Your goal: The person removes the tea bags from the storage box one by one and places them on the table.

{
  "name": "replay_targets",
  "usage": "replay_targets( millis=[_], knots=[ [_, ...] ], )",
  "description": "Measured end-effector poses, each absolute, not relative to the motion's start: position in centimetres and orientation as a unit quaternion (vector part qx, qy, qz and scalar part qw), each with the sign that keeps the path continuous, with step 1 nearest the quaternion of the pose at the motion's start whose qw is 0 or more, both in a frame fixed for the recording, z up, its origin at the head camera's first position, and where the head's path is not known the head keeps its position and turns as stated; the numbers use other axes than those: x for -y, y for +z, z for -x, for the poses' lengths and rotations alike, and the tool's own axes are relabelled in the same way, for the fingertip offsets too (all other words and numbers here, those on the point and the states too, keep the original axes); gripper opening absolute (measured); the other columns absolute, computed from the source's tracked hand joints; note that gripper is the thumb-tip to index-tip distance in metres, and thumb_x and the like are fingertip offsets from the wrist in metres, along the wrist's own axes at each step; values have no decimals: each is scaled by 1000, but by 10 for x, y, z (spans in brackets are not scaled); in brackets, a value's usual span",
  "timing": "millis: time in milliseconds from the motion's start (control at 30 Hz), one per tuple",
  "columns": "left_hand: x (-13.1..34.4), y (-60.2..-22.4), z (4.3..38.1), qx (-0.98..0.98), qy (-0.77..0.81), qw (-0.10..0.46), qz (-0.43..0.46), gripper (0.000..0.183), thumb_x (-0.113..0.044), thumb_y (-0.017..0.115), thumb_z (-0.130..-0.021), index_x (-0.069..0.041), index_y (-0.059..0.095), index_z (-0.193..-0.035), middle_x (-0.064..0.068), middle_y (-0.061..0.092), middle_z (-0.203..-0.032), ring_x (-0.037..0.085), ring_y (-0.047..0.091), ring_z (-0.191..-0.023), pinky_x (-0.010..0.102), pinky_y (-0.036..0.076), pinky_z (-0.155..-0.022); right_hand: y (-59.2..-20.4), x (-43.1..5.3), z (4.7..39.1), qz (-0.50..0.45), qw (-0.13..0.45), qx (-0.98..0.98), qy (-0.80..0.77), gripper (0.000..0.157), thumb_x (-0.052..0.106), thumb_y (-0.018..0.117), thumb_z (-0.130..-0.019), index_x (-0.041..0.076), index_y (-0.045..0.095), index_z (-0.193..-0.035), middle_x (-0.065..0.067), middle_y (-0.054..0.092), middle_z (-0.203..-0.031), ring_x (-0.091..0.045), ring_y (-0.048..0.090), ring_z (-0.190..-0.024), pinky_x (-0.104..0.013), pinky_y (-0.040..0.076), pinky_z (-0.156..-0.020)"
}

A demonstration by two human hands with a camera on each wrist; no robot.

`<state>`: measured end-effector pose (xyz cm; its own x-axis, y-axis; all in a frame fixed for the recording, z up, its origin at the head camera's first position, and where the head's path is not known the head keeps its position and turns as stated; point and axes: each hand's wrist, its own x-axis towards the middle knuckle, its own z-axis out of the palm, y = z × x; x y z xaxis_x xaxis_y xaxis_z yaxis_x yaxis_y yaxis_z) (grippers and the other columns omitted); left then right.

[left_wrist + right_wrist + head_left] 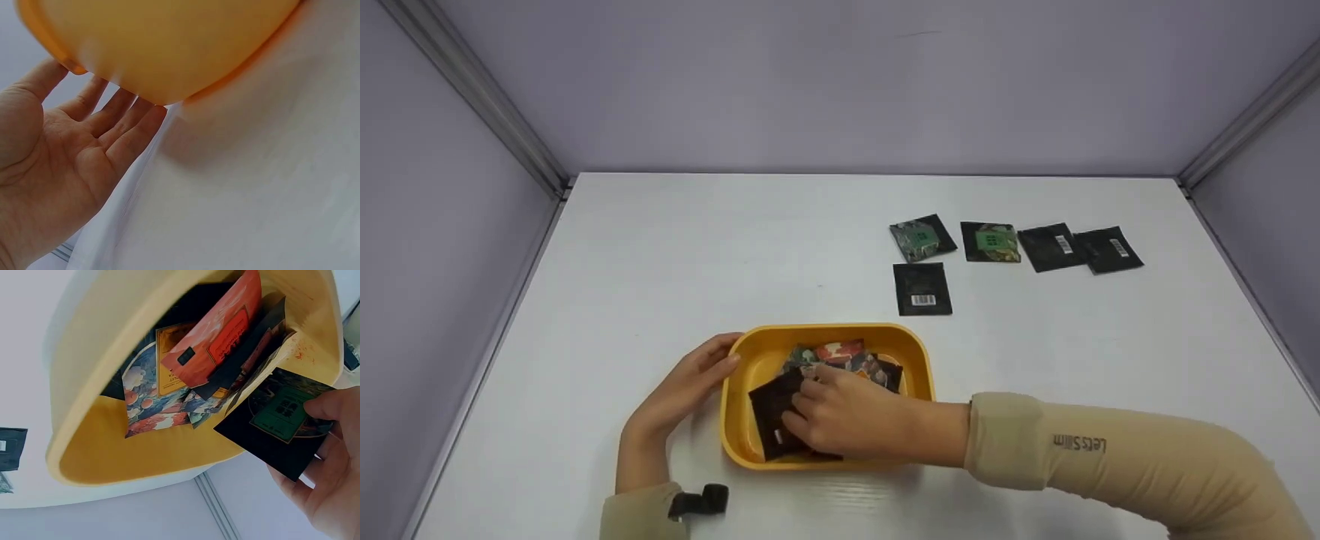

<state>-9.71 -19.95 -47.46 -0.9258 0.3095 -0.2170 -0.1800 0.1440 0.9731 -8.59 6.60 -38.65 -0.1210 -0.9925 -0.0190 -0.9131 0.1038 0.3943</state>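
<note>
A yellow plastic bin (829,328) stands near the front of the white table. In it, my right hand (855,416) pinches a small black packet (273,430); its green-labelled face shows in the right wrist view, with the thumb on that label. Other packets, among them a red one (219,332) and a blue patterned one (143,385), lie loosely piled in the bin beside it. My left hand (682,394) rests against the bin's left outer side, its fingertips touching the wall in the left wrist view, with the fingers mostly straight.
Behind the bin lies a barcoded black packet (922,289). Farther back are two green-labelled packets, one on the left (922,238) and one (990,241) to its right, then two more black packets (1050,247) whose edges meet. Pale panels enclose the table.
</note>
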Motion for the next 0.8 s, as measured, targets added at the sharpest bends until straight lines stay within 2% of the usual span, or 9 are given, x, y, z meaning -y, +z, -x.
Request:
replay_targets(
  millis=[167, 267, 400, 533, 633, 700, 800],
  knots=[
    [199, -475, 97, -741, 645, 183, -34, 46, -32, 58, -102, -10, 50, -141, 7, 55, -139, 23, 51, -127, 43, 38, -111, -386, -77, 83, -648, 157, 732, -139, 16, 24, 53, -102, 19, 68, -100, 5, 73, -96, -14, 63, -89, -28, 51, -78],
    [200, -474, 96, -746, 640, 182, -31, 46, -32, 58, -101, -11, 50, -141, 6, 55, -139, 22, 51, -127, 44, 37, -111, -385, -83, 81, -646, 178, 731, -128, 15, 21, 53, -101, 18, 68, -97, 4, 73, -97, -14, 63, -88, -28, 50, -75],
    [200, -475, 97, -748, 638, 180, -33, 46, -32, 58, -101, -11, 51, -141, 6, 55, -140, 22, 51, -127, 44, 37, -111, -383, -92, 81, -639, 202, 736, -102, 11, 21, 58, -98, 16, 68, -101, 1, 73, -101, -15, 64, -90, -27, 51, -75],
    [199, -477, 98, -746, 639, 180, -40, 45, -31, 57, -102, -9, 50, -141, 8, 55, -140, 23, 51, -127, 44, 38, -111, -382, -107, 82, -624, 222, 746, -73, 20, 26, 66, -93, 14, 69, -109, 0, 73, -103, -17, 64, -90, -30, 50, -77],
    [199, -478, 98, -744, 642, 180, -39, 45, -31, 57, -102, -10, 51, -141, 7, 55, -139, 23, 51, -127, 44, 38, -110, -383, -120, 84, -609, 238, 755, -53, 26, 24, 71, -89, 13, 69, -113, -1, 73, -105, -18, 64, -91, -32, 51, -78],
    [199, -478, 98, -739, 647, 182, -40, 44, -31, 57, -102, -10, 50, -141, 7, 55, -140, 23, 51, -127, 44, 38, -111, -385, -129, 86, -601, 251, 758, -38, 26, 20, 71, -89, 12, 69, -113, -2, 73, -106, -19, 64, -92, -34, 52, -79],
    [200, -478, 98, -733, 654, 184, -43, 44, -30, 56, -102, -10, 49, -141, 8, 54, -140, 23, 51, -128, 44, 38, -111, -388, -140, 90, -591, 273, 759, -14, 21, 22, 64, -96, 10, 71, -112, -3, 74, -106, -20, 65, -92, -34, 53, -77]
  ],
)
